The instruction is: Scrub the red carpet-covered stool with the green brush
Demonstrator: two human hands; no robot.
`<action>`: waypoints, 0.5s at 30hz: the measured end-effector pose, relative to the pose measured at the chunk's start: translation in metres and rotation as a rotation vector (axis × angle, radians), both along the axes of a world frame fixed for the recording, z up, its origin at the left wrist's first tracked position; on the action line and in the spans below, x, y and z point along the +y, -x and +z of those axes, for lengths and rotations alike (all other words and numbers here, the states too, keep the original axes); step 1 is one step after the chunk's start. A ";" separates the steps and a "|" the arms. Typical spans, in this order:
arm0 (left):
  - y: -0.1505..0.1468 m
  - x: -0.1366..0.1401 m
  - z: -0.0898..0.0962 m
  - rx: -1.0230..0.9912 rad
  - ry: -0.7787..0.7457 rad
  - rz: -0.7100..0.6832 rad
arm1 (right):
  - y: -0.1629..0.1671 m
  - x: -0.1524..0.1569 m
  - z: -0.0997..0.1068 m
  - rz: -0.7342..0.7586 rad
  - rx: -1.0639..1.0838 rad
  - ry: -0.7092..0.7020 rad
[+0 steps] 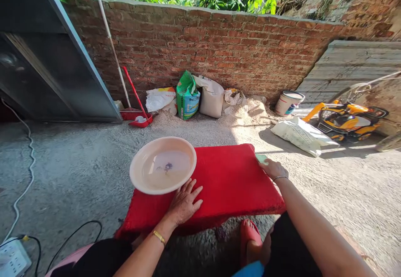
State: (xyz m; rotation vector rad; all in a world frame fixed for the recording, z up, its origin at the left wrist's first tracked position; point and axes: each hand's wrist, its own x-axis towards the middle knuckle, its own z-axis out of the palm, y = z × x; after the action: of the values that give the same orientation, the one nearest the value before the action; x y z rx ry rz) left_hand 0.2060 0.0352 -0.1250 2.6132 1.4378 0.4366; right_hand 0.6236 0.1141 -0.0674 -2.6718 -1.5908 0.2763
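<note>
My left hand [185,202] lies on a low table under a red cloth [228,176], its fingers spread, right by the rim of a pale pink basin [136,176]. The basin stands on the left end of the table and holds shallow water with a small purple pattern or object at its bottom. At the table's right edge, my right hand [274,170] is closed on a flat pale green thing [262,158], pressed to the side of the cloth. Most of this thing is hidden by the fingers, so its kind is unclear.
Along the brick wall [150,39] stand a red dustpan [140,121], a green bag [188,97], white sacks [211,97] and a bucket [288,102]. A yellow toy vehicle [351,118] is at right. A power strip [14,256] and cables lie at left.
</note>
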 end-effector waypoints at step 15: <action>-0.001 -0.003 0.003 0.011 0.022 0.022 | 0.139 -0.003 0.003 0.590 0.011 -0.190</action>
State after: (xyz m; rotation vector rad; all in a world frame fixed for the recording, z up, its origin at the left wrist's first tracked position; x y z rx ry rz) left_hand 0.2067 0.0324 -0.1218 2.5887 1.4675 0.4071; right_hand 0.4847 0.1109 -0.0648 -2.0070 -2.2372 0.1335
